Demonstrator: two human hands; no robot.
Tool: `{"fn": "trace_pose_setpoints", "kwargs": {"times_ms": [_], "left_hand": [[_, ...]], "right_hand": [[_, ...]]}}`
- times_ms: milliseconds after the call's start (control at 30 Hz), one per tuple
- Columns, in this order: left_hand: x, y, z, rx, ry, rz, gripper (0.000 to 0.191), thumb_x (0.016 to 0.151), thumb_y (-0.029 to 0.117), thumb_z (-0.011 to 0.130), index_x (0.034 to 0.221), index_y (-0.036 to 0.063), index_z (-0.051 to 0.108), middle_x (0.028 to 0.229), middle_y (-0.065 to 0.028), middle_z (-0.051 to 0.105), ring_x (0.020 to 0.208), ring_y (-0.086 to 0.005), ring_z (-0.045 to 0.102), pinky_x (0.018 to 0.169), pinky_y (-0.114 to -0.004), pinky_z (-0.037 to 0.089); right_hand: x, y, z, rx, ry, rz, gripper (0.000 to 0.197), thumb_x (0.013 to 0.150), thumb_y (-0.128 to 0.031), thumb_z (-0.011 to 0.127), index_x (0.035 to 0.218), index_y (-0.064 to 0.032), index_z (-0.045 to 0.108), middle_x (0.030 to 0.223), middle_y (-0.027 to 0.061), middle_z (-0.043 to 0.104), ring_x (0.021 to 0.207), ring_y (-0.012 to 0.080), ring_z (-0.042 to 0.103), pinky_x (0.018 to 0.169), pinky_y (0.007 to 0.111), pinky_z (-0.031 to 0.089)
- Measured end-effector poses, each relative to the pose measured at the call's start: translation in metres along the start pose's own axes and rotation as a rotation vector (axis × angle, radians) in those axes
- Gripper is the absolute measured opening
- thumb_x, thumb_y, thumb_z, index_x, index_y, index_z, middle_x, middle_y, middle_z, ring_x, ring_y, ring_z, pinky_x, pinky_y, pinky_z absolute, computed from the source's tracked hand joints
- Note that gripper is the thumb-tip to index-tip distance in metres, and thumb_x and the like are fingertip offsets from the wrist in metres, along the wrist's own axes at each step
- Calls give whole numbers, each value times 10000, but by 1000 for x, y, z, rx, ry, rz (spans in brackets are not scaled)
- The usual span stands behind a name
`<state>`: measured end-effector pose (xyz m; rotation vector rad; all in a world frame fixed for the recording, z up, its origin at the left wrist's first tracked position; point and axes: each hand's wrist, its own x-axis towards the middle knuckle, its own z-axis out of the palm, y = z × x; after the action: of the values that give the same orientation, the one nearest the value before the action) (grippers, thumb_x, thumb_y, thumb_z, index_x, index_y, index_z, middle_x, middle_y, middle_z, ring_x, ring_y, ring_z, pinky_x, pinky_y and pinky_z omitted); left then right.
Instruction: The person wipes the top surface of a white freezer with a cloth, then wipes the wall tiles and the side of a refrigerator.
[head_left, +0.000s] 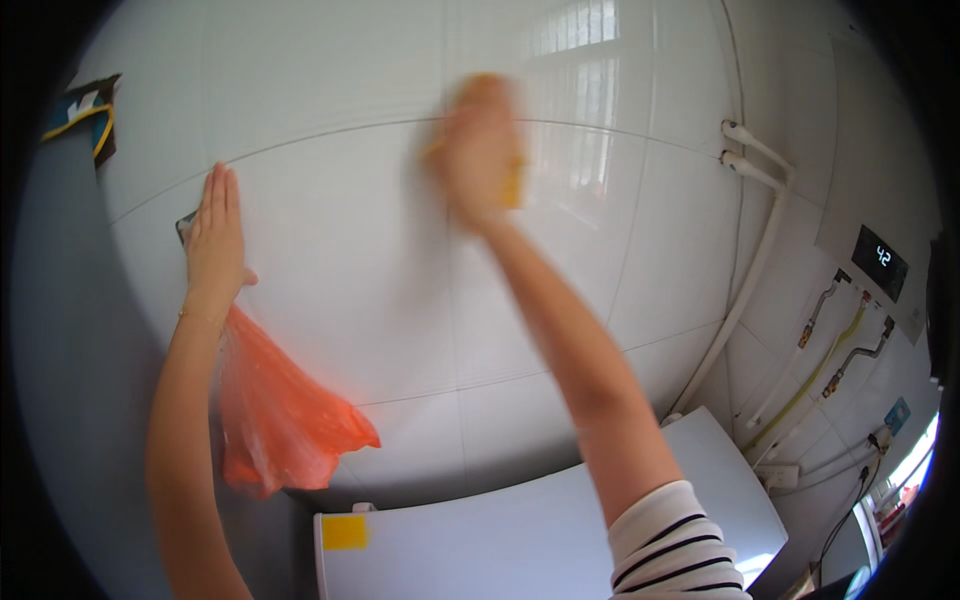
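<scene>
My right hand (480, 150), blurred, is shut on a yellow cloth or sponge (514, 184) against the white wall tiles (337, 247). Only the yellow edges show around the fingers. Farther left, my left hand (217, 232) lies flat on the tiles with its fingers stretched upward and the thumb out to the side. A small dark-edged fitting (182, 227) is partly covered by that hand. Below the left wrist hangs a thin orange plastic bag (289, 420); its upper end is hidden behind the hand and wrist.
Below me is a white appliance top (480, 540) with a yellow square (344, 532) at its left corner. A tall grey cabinet or appliance (67, 315) flanks the left. White pipes (750, 277), a water heater display (880, 262), hoses (817, 367) and a power strip (777, 475) line the right.
</scene>
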<state>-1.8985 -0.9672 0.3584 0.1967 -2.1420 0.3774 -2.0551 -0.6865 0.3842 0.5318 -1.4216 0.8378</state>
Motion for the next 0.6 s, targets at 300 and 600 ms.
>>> {"fn": "trace_pose_setpoints", "kwargs": {"times_ms": [300,600], "left_hand": [[2,107,-3,-181,14,53,1400,475,301,946,1543,10,88,1624,-183,60,1501,-332,107,1208,-411,195],[7,122,1,-291,29,51,1410,459,247,952,1540,1,80,1622,-195,49,1502,-357,65,1209,-419,194]], "right_hand": [[112,46,-42,-249,68,-636,417,832,-132,551,1248,-106,564,1325,61,558,1087,305,562,891,424,501],[176,215,-156,-541,548,241,310,932,-248,465,1130,-10,476,1201,164,493,1130,337,502,963,478,392]]}}
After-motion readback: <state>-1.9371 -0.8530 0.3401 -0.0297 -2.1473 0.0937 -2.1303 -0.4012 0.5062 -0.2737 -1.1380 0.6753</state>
